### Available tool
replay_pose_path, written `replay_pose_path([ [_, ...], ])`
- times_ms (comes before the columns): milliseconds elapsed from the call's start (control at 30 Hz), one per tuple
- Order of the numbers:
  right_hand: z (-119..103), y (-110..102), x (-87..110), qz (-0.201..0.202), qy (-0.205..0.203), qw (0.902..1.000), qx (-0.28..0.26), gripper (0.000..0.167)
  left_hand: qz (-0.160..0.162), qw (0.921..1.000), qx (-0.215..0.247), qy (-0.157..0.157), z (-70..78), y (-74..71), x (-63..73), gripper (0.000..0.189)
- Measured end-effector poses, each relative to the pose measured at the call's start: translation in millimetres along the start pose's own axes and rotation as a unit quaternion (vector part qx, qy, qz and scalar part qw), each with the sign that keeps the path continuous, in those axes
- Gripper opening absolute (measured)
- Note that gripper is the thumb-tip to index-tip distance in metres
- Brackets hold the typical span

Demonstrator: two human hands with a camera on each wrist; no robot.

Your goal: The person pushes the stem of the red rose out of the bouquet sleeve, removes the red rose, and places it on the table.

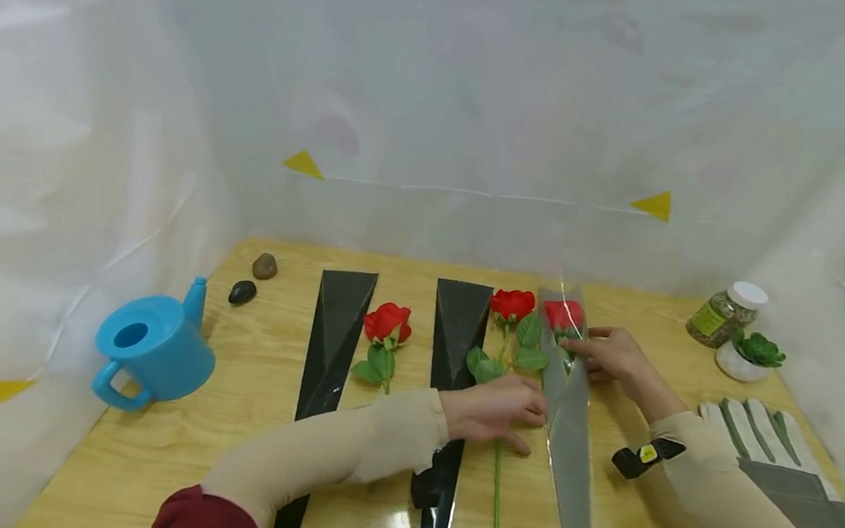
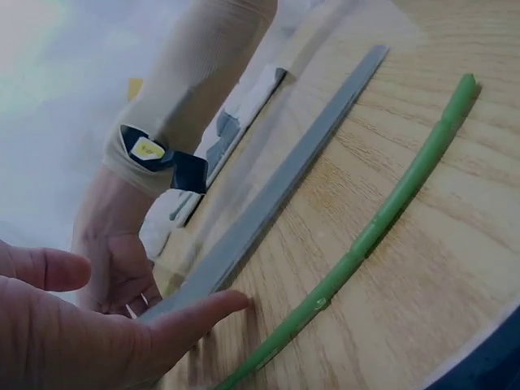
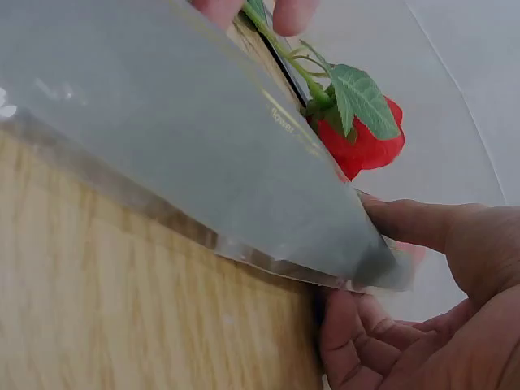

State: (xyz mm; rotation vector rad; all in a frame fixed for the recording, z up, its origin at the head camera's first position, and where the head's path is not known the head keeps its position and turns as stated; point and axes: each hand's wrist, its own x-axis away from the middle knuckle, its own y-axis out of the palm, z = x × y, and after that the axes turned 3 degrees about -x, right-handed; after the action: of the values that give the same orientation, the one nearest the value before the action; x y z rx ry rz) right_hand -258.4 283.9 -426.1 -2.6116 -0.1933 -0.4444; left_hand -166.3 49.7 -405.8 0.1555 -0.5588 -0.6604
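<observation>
A grey flower sleeve with a clear front lies lengthwise on the right, a red rose showing inside its top. My right hand pinches the sleeve's right edge just below that bloom, thumb on top and fingers underneath in the right wrist view. My left hand is at the sleeve's left edge, its fingers extended and thumb apart. Beneath it runs the green stem of a second rose. Farther left, a third rose lies between two black flower sleeves, one left and one central.
A blue watering can stands at the left, with two stones, one black and one brown, behind it. On the right are a lidded jar, a small potted succulent and work gloves.
</observation>
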Motion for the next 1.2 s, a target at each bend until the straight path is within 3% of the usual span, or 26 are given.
replay_pose_path([
  [133,2.9,-11.8,5.8,-0.006,0.008,0.9971,-0.075,0.065,0.028,0.9996,-0.005,0.002,-3.2,4.6,-3.7,0.075],
  [233,-1.7,-26.2,16.1,-0.019,0.0,0.9839,-0.178,0.038,0.028,0.9993,-0.025,0.01,-4.3,7.7,-2.0,0.07],
  [367,-20.5,-38.2,39.1,-0.027,-0.04,0.9436,-0.327,0.012,0.016,0.9957,-0.076,0.049,1.6,8.1,7.3,0.047],
  [467,-38.4,-38.1,59.8,-0.023,-0.085,0.9125,-0.399,0.01,0.014,0.9887,-0.125,0.081,11.9,3.2,20.2,0.037],
  [533,-48.5,-35.1,73.3,-0.028,-0.12,0.8947,-0.429,0.018,0.012,0.9812,-0.162,0.104,18.7,-3.3,30.5,0.038],
  [667,-62.1,-21.4,96.8,-0.048,-0.196,0.8602,-0.468,0.032,0.026,0.9504,-0.268,0.155,30.3,-21.8,53.4,0.032],
  [833,-71.6,9.5,112.3,-0.069,-0.281,0.8188,-0.496,0.032,0.056,0.8902,-0.408,0.194,46.3,-46.6,89.1,0.02],
  [933,-75.0,26.5,116.8,-0.049,-0.298,0.8171,-0.491,0.033,0.074,0.863,-0.46,0.197,51.0,-56.0,107.2,0.011],
  [1000,-75.8,36.2,117.9,-0.035,-0.297,0.8254,-0.479,0.036,0.084,0.8555,-0.473,0.194,49.5,-60.1,116.3,0.008],
  [1100,-74.0,51.8,117.1,-0.036,-0.281,0.8451,-0.453,0.033,0.082,0.8598,-0.468,0.187,40.3,-66.0,124.6,0.005],
  [1200,-69.3,67.6,116.0,-0.051,-0.245,0.871,-0.423,0.031,0.062,0.882,-0.436,0.168,27.2,-69.4,129.2,0.004],
])
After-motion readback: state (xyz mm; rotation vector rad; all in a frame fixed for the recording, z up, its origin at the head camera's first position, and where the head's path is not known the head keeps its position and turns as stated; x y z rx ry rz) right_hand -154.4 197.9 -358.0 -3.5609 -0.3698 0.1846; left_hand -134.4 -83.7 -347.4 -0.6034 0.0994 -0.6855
